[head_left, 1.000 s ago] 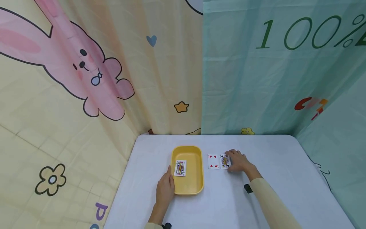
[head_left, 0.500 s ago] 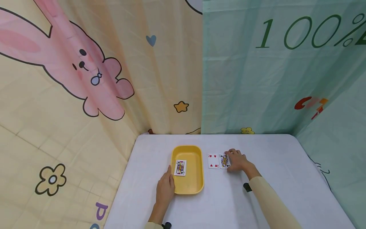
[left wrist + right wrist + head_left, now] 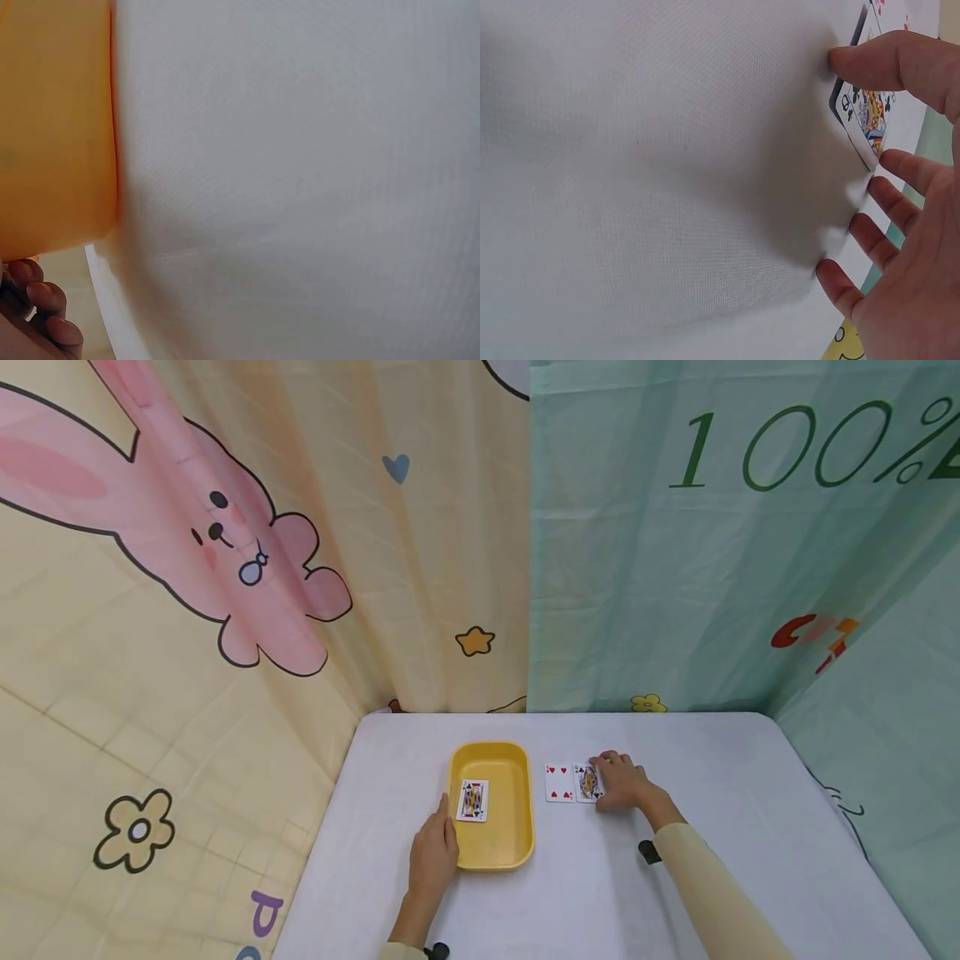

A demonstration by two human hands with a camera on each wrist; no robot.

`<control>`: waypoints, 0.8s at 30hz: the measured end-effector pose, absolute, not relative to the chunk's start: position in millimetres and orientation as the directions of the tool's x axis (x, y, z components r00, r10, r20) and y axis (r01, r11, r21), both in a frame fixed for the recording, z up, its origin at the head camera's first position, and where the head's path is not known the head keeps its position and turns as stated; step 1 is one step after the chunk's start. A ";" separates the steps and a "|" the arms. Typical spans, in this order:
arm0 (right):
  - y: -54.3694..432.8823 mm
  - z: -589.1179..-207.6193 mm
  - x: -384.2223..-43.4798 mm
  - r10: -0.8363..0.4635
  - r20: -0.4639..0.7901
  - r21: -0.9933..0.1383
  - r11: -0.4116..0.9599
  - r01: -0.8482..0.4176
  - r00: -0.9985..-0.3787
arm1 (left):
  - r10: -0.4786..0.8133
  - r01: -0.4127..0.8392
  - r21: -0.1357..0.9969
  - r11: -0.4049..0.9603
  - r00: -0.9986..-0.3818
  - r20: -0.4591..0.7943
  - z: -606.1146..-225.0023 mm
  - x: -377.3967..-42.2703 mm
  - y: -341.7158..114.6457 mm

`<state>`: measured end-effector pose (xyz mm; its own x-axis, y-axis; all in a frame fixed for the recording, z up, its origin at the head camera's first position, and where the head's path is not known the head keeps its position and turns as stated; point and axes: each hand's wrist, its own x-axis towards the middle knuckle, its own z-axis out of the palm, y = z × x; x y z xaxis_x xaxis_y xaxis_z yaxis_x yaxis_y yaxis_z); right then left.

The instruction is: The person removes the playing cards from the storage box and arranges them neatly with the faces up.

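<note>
A yellow tray (image 3: 510,852) lies on the white table, with a king playing card (image 3: 472,800) face up in its left half. My left hand (image 3: 433,853) holds the tray's left side, thumb at the rim; curled fingertips (image 3: 46,296) show by its outer wall in the left wrist view. Right of the tray, a four of hearts (image 3: 559,782) lies beside a queen of clubs (image 3: 588,782). My right hand (image 3: 624,783) grips the queen by its near and far edges, thumb on one and forefinger at the other; its remaining fingers are spread.
The white tabletop (image 3: 697,760) reaches back to printed curtains (image 3: 600,610), cream on the left and green on the right. Black wrist-worn devices (image 3: 649,852) show below both hands.
The queen and my right hand have shifted very slightly left, bringing the card closer to the four of hearts. My left hand and the tray stay in place.
</note>
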<state>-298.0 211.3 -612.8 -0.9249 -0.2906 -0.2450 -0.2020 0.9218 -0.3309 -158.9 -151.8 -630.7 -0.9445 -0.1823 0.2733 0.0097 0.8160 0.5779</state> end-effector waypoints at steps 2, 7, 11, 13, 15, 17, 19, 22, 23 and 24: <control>212.6 -611.1 -296.1 -0.291 -0.248 -0.354 0.915 -0.194 -0.924 | -0.183 0.008 0.580 0.814 -0.945 0.270 -631.1 -158.4 -151.5; 221.8 -615.1 -289.2 -0.282 -0.209 -0.436 0.884 -0.169 -0.936 | -0.177 0.025 0.576 0.817 -0.940 0.291 -632.8 -158.5 -152.0; 230.5 -614.8 -282.1 -0.274 -0.126 -0.493 0.851 -0.179 -0.953 | -0.171 0.046 0.576 0.816 -0.933 0.316 -632.8 -159.5 -153.2; 232.5 -610.6 -279.3 -0.268 -0.094 -0.506 0.842 -0.186 -0.959 | -0.172 0.044 0.583 0.811 -0.935 0.311 -631.8 -160.1 -153.8; 232.6 -604.8 -277.7 -0.262 -0.070 -0.516 0.836 -0.190 -0.963 | -0.174 0.035 0.589 0.807 -0.940 0.294 -631.3 -160.4 -154.1; 230.1 -597.3 -276.3 -0.264 -0.042 -0.514 0.833 -0.206 -0.963 | -0.177 0.026 0.597 0.801 -0.944 0.278 -631.0 -160.5 -154.1; 225.4 -588.7 -275.3 -0.271 -0.009 -0.515 0.826 -0.228 -0.963 | -0.177 0.027 0.599 0.801 -0.944 0.279 -631.6 -160.3 -153.8; 213.4 -573.2 -273.5 -0.297 0.043 -0.516 0.811 -0.276 -0.954 | -0.177 0.033 0.599 0.800 -0.941 0.288 -633.3 -159.9 -153.1; 208.2 -568.0 -272.9 -0.305 0.054 -0.514 0.808 -0.289 -0.951 | -0.180 0.033 0.601 0.799 -0.940 0.290 -633.8 -159.7 -152.8; 202.4 -562.9 -272.4 -0.311 0.060 -0.512 0.806 -0.296 -0.949 | -0.183 0.030 0.603 0.797 -0.940 0.289 -634.0 -159.4 -152.6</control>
